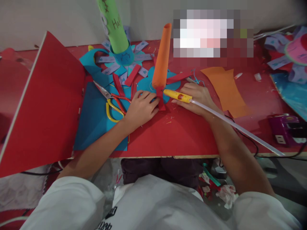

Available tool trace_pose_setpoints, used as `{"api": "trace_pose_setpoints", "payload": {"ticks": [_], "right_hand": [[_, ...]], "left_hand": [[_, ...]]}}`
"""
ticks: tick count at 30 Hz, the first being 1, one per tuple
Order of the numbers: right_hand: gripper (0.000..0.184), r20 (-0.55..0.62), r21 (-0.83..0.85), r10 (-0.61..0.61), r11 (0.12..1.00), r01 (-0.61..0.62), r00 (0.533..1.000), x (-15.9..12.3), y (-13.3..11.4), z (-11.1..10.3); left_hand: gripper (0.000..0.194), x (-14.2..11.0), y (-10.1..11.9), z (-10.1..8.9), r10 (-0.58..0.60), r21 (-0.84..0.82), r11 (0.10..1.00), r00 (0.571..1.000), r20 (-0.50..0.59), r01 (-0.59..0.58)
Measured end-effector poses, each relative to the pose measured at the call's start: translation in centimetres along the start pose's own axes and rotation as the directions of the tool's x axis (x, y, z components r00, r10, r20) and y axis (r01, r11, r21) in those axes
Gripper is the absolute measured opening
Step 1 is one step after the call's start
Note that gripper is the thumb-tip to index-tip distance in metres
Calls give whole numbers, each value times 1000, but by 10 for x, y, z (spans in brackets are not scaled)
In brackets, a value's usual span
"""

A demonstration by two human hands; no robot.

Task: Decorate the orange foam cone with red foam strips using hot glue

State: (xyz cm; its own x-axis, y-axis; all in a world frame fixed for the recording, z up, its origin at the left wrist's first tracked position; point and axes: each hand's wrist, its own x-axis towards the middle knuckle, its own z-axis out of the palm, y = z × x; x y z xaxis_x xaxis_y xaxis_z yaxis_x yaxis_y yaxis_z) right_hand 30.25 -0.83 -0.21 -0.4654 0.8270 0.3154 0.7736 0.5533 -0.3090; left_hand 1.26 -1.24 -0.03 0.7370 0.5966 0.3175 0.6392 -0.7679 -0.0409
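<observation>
My right hand (198, 95) is closed around a yellow hot glue gun (177, 95). A long clear glue stick (237, 127) runs out of its back end. The gun's nozzle meets a red paper strip (160, 99) at the foot of an orange paper cone (162, 60). My left hand (144, 107) pinches that strip's left edge with bent fingers. The cone stands upright on a blue flower-shaped paper base (146, 83), where another red strip (178, 77) lies to the right. Scissors with red and yellow handles (111, 97) rest just left of my left hand.
A green paper tube (117, 35) stands on a decorated base at the back. Blue sheets (96, 127) and an upright red board (48, 105) are at left. Orange paper (225, 91), a purple box (283, 129) with cords, and a pink paper piece (297, 51) are at right.
</observation>
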Motion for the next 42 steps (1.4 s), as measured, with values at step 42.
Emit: {"api": "trace_pose_setpoints", "payload": {"ticks": [42], "right_hand": [[45,44,3,120,993,-120,992,13,-16,3]], "left_hand": [[28,0,6,1,190,-88,979,980,57,-184]]}}
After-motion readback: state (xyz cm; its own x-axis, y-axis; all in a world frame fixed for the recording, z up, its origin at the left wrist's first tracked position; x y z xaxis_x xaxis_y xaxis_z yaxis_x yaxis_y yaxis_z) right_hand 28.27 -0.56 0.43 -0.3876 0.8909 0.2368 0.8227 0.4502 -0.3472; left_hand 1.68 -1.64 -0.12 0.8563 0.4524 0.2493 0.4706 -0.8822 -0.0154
